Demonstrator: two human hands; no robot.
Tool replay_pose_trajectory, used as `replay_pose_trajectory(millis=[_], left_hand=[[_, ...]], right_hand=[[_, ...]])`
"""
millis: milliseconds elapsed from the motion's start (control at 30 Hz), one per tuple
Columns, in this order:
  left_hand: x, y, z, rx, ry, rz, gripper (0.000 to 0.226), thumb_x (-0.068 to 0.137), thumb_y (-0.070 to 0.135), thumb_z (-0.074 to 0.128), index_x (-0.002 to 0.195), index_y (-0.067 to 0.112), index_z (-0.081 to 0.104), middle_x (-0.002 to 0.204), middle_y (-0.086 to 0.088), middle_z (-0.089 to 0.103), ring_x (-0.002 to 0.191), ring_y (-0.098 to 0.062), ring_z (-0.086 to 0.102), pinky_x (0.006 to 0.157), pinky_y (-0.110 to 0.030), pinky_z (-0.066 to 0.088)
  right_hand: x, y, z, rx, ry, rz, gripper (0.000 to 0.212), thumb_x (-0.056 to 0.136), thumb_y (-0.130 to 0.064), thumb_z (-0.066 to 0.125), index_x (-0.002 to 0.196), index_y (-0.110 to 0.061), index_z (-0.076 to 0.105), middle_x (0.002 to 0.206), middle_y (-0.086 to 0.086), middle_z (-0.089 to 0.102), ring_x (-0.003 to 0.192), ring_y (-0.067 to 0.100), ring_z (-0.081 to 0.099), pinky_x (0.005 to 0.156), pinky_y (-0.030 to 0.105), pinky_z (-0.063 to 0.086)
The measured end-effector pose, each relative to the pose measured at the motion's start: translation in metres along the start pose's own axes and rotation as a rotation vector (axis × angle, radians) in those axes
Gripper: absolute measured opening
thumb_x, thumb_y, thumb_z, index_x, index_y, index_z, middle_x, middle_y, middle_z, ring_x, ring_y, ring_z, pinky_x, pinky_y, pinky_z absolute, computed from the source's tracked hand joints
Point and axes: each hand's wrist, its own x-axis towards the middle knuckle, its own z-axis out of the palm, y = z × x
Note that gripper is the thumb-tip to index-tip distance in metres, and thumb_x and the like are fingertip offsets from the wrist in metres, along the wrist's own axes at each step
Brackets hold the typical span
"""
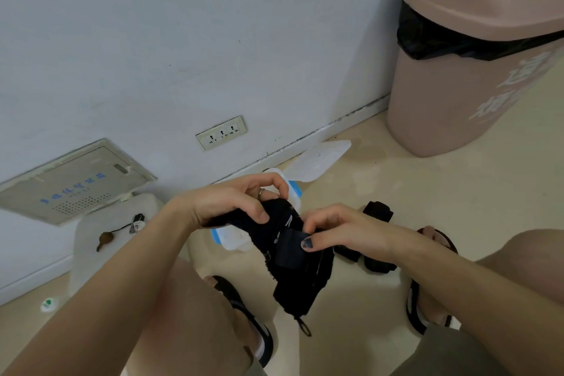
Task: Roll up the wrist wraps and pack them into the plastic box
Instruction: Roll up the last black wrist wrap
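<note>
- The left hand [232, 201] grips the upper end of a black wrist wrap [293, 256], thumb curled over the fabric and fingers bent round its far side; a ring shows on one finger.
- The right hand [338, 230] pinches the same wrap at its dark patch, thumb with a dark-painted nail pressed on the patch, fingers curled behind.
- The wrap hangs between the two hands above the floor [396, 192], its lower end drooping toward 6 o'clock with a small loop at the tip.
- The plastic box [235, 238], clear with blue clips, sits on the floor just behind the hands, partly hidden by them.
- Its clear lid [320, 160] lies on the floor at 1 o'clock from the box, near the wall base.
- More black wraps [377, 253] lie on the floor at 3 o'clock from the held wrap, beside the right foot in a sandal [427, 311].
- A pink trash bin [464, 70] with a black liner stands at 1 o'clock, well apart.
- A wall socket [221, 132] is at 11 o'clock.
</note>
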Motion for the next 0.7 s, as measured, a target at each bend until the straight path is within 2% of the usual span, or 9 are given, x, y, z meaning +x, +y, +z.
replay_pose_trajectory(millis=[67,133,233,333,433,533,567,633,700], left_hand=[[0.002,0.001,-0.005,-0.046,0.054,0.012,0.049,0.075,0.004,0.066,0.121,0.008,0.049,0.09,-0.008,0.069,0.073,-0.021,0.066,0.063,-0.028,0.055],[0.002,-0.004,-0.012,-0.151,0.185,0.02,0.045,0.085,0.023,0.069,0.126,0.01,0.055,0.093,-0.008,0.069,0.077,-0.021,0.064,0.067,-0.027,0.057],[0.001,-0.018,-0.019,-0.475,0.309,0.033,0.069,0.088,0.061,0.063,0.136,0.013,0.062,0.117,-0.019,0.069,0.1,-0.035,0.069,0.093,-0.046,0.058],[0.005,-0.021,-0.016,-0.714,0.42,0.099,0.083,0.09,0.074,0.05,0.139,0.008,0.061,0.126,-0.024,0.067,0.111,-0.045,0.068,0.088,-0.05,0.06],[0.014,-0.022,-0.007,-0.819,0.462,0.154,0.081,0.088,0.07,0.059,0.141,0.01,0.055,0.123,-0.027,0.065,0.106,-0.045,0.07,0.08,-0.047,0.062],[0.025,-0.027,0.003,-0.692,0.447,0.103,0.07,0.084,0.051,0.073,0.144,0.024,0.046,0.147,-0.035,0.045,0.115,-0.051,0.066,0.088,-0.049,0.061],[0.027,-0.03,0.006,-0.657,0.444,0.102,0.072,0.083,0.045,0.075,0.146,0.031,0.042,0.148,-0.035,0.045,0.117,-0.05,0.065,0.091,-0.05,0.06],[0.031,-0.036,0.015,-0.556,0.426,0.139,0.079,0.081,0.037,0.078,0.147,0.041,0.035,0.138,-0.028,0.059,0.116,-0.045,0.067,0.099,-0.049,0.057],[0.035,-0.044,0.023,-0.349,0.423,0.187,0.074,0.089,0.025,0.074,0.148,0.039,0.032,0.127,-0.02,0.069,0.117,-0.036,0.069,0.106,-0.044,0.053]], right_hand=[[0.0,0.002,0.0,0.046,0.053,-0.012,0.009,0.083,-0.024,0.073,0.074,-0.021,0.073,0.082,0.006,0.058,0.081,0.012,0.055,0.082,0.03,0.04],[0.0,0.003,-0.003,0.116,0.127,-0.037,0.013,0.083,-0.023,0.073,0.075,-0.013,0.072,0.078,0.007,0.057,0.079,0.015,0.055,0.081,0.029,0.041],[-0.001,0.002,-0.01,0.259,0.227,-0.071,0.013,0.084,-0.021,0.072,0.075,-0.011,0.071,0.078,0.009,0.061,0.078,0.019,0.06,0.08,0.03,0.045],[-0.001,-0.001,-0.015,0.366,0.314,-0.105,0.019,0.092,-0.01,0.071,0.074,-0.009,0.068,0.074,0.008,0.062,0.073,0.017,0.063,0.072,0.025,0.049],[0.0,-0.004,-0.019,0.402,0.368,-0.121,0.017,0.097,-0.008,0.064,0.082,-0.003,0.07,0.078,0.011,0.066,0.074,0.02,0.067,0.071,0.024,0.053],[0.004,-0.005,-0.02,0.446,0.43,-0.132,0.015,0.097,-0.009,0.064,0.088,0.0,0.071,0.083,0.013,0.069,0.079,0.022,0.07,0.074,0.027,0.055],[0.005,-0.005,-0.021,0.452,0.458,-0.132,0.014,0.097,-0.01,0.065,0.09,0.001,0.072,0.084,0.013,0.07,0.08,0.022,0.07,0.075,0.028,0.055],[0.006,-0.005,-0.022,0.438,0.49,-0.131,0.016,0.098,-0.011,0.064,0.093,0.002,0.072,0.088,0.014,0.071,0.083,0.022,0.071,0.075,0.027,0.056],[0.008,-0.005,-0.023,0.412,0.505,-0.127,0.02,0.099,-0.012,0.064,0.097,0.007,0.071,0.091,0.016,0.072,0.084,0.022,0.072,0.074,0.025,0.056]])
